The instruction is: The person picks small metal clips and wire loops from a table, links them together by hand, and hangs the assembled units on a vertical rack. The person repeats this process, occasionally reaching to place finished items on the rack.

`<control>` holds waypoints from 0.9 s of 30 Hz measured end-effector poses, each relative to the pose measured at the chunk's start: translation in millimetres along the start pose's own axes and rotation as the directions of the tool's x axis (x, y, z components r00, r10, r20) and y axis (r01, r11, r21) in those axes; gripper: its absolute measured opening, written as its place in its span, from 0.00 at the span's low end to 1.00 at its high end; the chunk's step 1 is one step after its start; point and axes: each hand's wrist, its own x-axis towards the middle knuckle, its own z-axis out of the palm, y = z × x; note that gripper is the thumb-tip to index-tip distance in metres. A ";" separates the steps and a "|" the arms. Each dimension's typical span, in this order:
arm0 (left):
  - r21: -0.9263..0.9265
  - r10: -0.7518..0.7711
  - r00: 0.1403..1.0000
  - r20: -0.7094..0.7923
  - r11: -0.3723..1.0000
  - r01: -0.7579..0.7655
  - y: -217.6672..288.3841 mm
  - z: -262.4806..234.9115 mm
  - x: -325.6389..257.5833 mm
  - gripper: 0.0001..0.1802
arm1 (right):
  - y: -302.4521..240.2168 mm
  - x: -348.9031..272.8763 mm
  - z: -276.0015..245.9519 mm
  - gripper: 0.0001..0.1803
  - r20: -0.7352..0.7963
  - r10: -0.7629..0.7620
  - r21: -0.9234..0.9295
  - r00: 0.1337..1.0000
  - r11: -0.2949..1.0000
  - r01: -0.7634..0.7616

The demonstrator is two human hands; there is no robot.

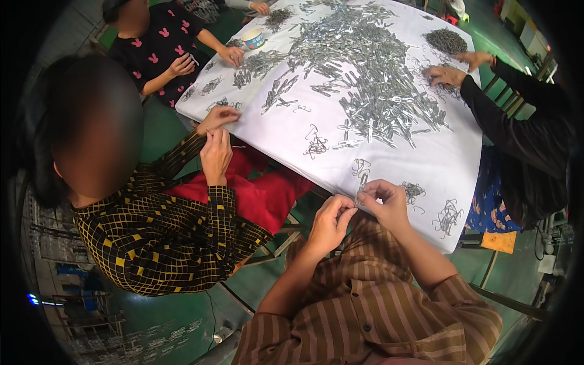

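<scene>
My left hand and my right hand meet at the near edge of the white-covered table, fingertips almost touching. A narrow silvery metal piece rises from the pinch of my right hand's thumb and fingers. My left thumb and forefinger are pressed together at its lower end; what they grip is too small to make out. Bent wire hooks lie just beyond my fingers. More small heaps of wire hooks sit nearby: one right of my right hand and one farther left.
A large pile of slim metal pieces covers the table's middle. At left, a person in a checked shirt works with both hands close to the edge. Opposite them, a dark-sleeved person's hand reaches into wires. A paper tub stands far left.
</scene>
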 end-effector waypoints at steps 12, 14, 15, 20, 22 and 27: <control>0.098 -0.021 0.998 0.055 0.995 0.016 -12.3 -6.6 -5.9 0.05 | -5.6 -15.9 10.7 0.07 0.013 -0.201 -0.294 0.980 0.936 0.195; 0.055 -0.043 0.991 0.126 0.998 0.036 -17.4 -11.8 -3.3 0.06 | -5.0 -17.1 10.4 0.07 0.026 -0.216 -0.310 0.976 0.927 0.214; 0.035 -0.052 0.985 0.164 0.998 0.047 -18.2 -14.7 -1.8 0.06 | -4.8 -17.7 9.9 0.07 0.030 -0.239 -0.323 0.970 0.916 0.236; -0.104 -0.161 0.957 0.240 0.976 0.191 -36.6 -31.8 20.7 0.08 | -2.4 -19.5 7.0 0.06 0.022 -0.306 -0.359 0.952 0.886 0.293; -0.022 -0.239 0.960 0.148 0.969 0.244 -39.3 -43.4 45.3 0.07 | -2.9 -20.4 5.0 0.06 0.026 -0.322 -0.386 0.946 0.870 0.307; 0.633 0.055 0.974 -0.221 0.767 0.100 -88.5 -58.4 124.4 0.07 | -2.8 -18.3 5.6 0.05 0.061 -0.379 -0.425 0.924 0.827 0.367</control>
